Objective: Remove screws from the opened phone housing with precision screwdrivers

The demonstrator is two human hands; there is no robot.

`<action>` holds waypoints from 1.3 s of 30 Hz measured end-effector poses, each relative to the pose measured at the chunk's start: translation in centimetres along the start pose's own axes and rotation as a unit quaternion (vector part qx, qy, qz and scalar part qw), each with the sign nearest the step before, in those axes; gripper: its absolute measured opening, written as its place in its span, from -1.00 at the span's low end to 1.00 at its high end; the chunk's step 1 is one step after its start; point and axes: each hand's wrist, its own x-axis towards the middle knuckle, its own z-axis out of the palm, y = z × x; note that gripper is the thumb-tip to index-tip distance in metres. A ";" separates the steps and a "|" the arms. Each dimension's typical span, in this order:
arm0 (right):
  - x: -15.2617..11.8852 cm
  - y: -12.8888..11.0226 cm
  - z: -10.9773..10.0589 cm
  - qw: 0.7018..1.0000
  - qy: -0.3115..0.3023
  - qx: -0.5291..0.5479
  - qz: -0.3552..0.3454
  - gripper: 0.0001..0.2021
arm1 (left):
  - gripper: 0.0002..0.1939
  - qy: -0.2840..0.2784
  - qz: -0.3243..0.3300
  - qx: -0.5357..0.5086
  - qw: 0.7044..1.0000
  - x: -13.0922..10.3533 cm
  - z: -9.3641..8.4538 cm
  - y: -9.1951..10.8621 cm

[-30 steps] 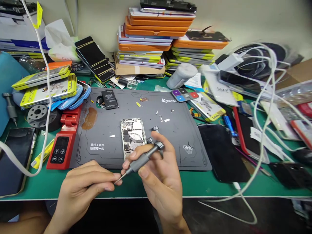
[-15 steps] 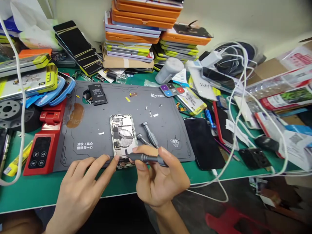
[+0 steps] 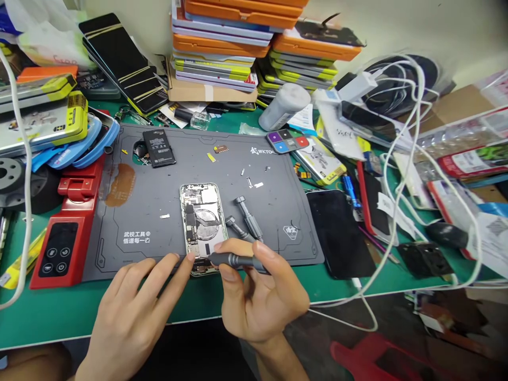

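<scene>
An opened phone (image 3: 212,198) lies on the grey mat (image 3: 146,196), its inner boards and round coil exposed. My right hand (image 3: 262,296) is closed around a dark screwdriver (image 3: 234,260). Its tip points left into the lower part of the phone; the exact contact point is too small to make out. My left hand (image 3: 135,301) lies with fingers stretched out, the index fingertip at the phone's lower left edge. Something dark shows between its fingers, unclear. Two more screwdrivers (image 3: 250,218) rest right of the phone. A black battery (image 3: 159,148) lies at the mat's upper left.
Small metal parts (image 3: 249,182) are scattered on the mat. A red device with buttons (image 3: 59,248) stands left, a dark phone (image 3: 339,233) right. White cables (image 3: 397,201) hang across the right side. Stacked orange cases (image 3: 222,45) and a grey bottle (image 3: 284,106) stand behind.
The camera view has shifted slightly, so the background sits a little differently. Both hands keep nearly the same pose at the phone, the screwdriver still in the right one.
</scene>
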 end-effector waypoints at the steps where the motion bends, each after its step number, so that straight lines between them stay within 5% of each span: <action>1: 0.0 0.0 0.0 1.000 -0.002 0.000 0.005 -0.31 | -0.48 0.001 -0.002 0.001 1.000 0.0 0.0 0.0; 15: -0.1 0.1 -0.1 1.000 -0.024 0.001 0.004 -0.33 | -0.50 0.012 -0.008 -0.002 1.000 0.0 0.2 -0.1; 22: 0.8 0.4 -0.7 0.989 -0.031 -0.096 -0.110 -0.38 | -0.51 0.019 -0.022 -0.017 0.999 0.2 0.0 0.0; 39: 1.1 -0.1 -1.0 0.992 0.005 -0.092 -0.087 -0.40 | -0.55 0.007 -0.010 0.006 1.000 0.5 0.0 0.2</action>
